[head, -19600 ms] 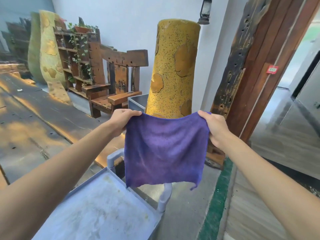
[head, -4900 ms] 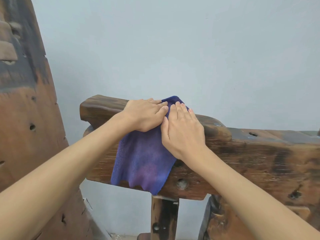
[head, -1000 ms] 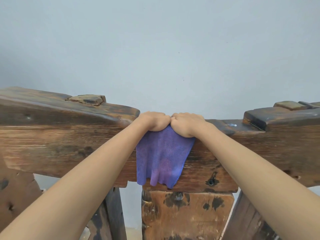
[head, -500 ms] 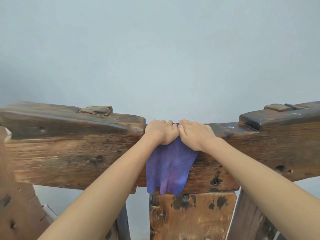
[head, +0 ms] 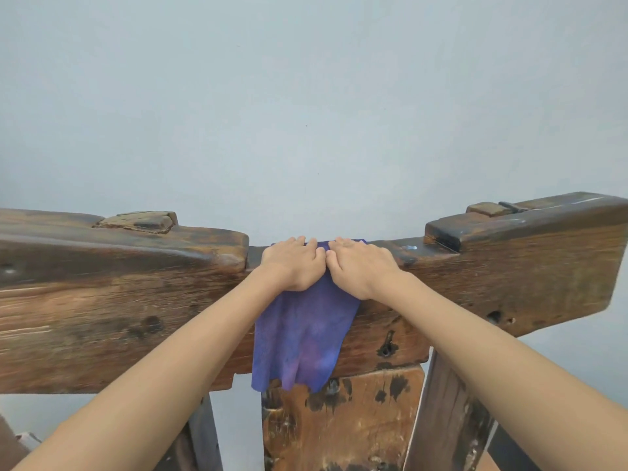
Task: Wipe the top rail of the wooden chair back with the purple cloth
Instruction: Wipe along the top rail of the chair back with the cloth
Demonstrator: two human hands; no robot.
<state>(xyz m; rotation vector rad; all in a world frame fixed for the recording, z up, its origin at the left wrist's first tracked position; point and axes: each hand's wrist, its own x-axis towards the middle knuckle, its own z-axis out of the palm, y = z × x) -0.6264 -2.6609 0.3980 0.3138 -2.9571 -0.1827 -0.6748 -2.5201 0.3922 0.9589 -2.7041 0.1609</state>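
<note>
The purple cloth (head: 299, 338) is draped over the low middle notch of the dark wooden top rail (head: 119, 300), its loose end hanging down the front face. My left hand (head: 294, 263) and my right hand (head: 360, 266) lie side by side on top of the cloth, palms down, fingers reaching over the rail's far edge and pressing the cloth onto the wood. The part of the cloth under both hands is hidden.
The rail rises into thicker raised blocks on the left (head: 136, 222) and right (head: 509, 219) of the notch. A wide centre slat (head: 343, 423) and side posts (head: 448, 413) stand below. A pale grey wall (head: 306, 96) is close behind.
Over the last second both hands with the cloth have stayed in the middle notch, and the fingers have flattened forward over the rail's top. The view has tilted up slightly.
</note>
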